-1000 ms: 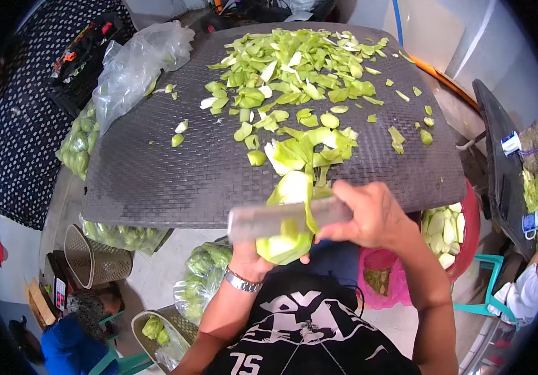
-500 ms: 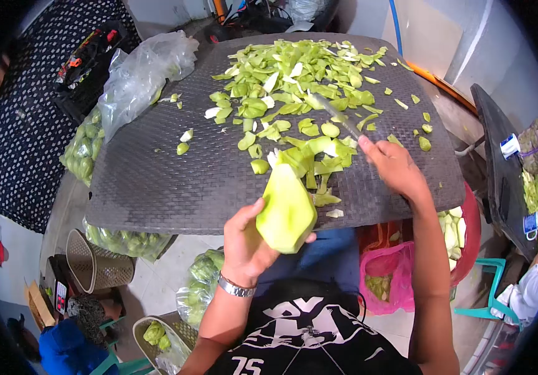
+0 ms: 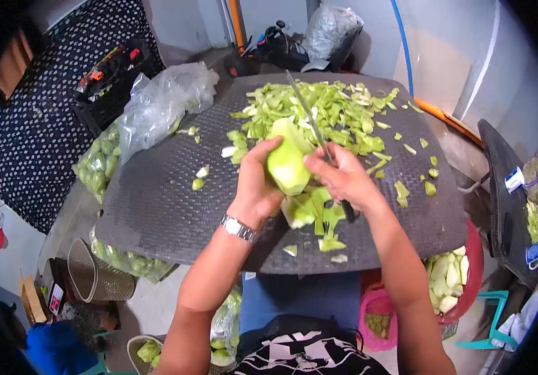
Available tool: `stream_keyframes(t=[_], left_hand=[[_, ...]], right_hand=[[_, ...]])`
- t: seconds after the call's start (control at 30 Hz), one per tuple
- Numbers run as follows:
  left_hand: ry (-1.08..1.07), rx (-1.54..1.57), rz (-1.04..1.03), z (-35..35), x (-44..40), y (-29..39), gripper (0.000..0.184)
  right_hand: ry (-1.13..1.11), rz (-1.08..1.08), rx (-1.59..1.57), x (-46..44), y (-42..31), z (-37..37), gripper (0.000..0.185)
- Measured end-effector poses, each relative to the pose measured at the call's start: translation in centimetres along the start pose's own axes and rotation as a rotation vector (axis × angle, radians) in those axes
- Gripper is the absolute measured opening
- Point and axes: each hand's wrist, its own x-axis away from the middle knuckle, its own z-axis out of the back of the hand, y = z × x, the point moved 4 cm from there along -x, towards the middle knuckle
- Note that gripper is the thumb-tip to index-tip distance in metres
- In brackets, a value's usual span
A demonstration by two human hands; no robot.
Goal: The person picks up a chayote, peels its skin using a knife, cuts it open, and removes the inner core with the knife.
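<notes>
A peeled pale-green vegetable (image 3: pixel 289 164) is held up over the table by my left hand (image 3: pixel 257 187), whose fingers wrap its left side and underside. My right hand (image 3: pixel 344 178) grips a knife (image 3: pixel 307 107) just right of the vegetable; the blade points up and away, and the dark handle end shows below the hand. Beyond and under them a heap of green peelings (image 3: pixel 344 112) covers the far part of the dark woven table (image 3: pixel 169 212). More peelings (image 3: pixel 319 212) lie just below my hands.
A clear plastic bag (image 3: pixel 166 106) lies at the table's left edge, above bagged green vegetables (image 3: pixel 98 162). On the right below the table are a red basin (image 3: pixel 473 269) of peeled pieces and a pink bag (image 3: pixel 379 319). A person in blue (image 3: pixel 56 350) is at the lower left.
Both hands have moved forward over the table with the vegetable. The knife, slicing across it and then off to the right, is now upright close beside it. The view has tilted up.
</notes>
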Motion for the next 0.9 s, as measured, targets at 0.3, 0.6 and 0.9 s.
stream_keyframes(t=[0.3, 0.6, 0.9], left_hand=[[-0.068, 0.032, -0.001, 1.1, -4.7, 0.2, 0.05], [0.043, -0.01, 0.027, 1.9, -3.9, -0.3, 0.042], [0.146, -0.066, -0.037, 2.5, -4.0, -1.1, 0.041]], right_hand=[[0.044, 0.108, 0.115, -3.9, 2.1, 1.7, 0.061], [0.288, 0.303, 0.403, -2.2, 1.2, 1.4, 0.051], [0.58, 0.496, 0.532, -1.0, 0.4, 2.5, 0.029]])
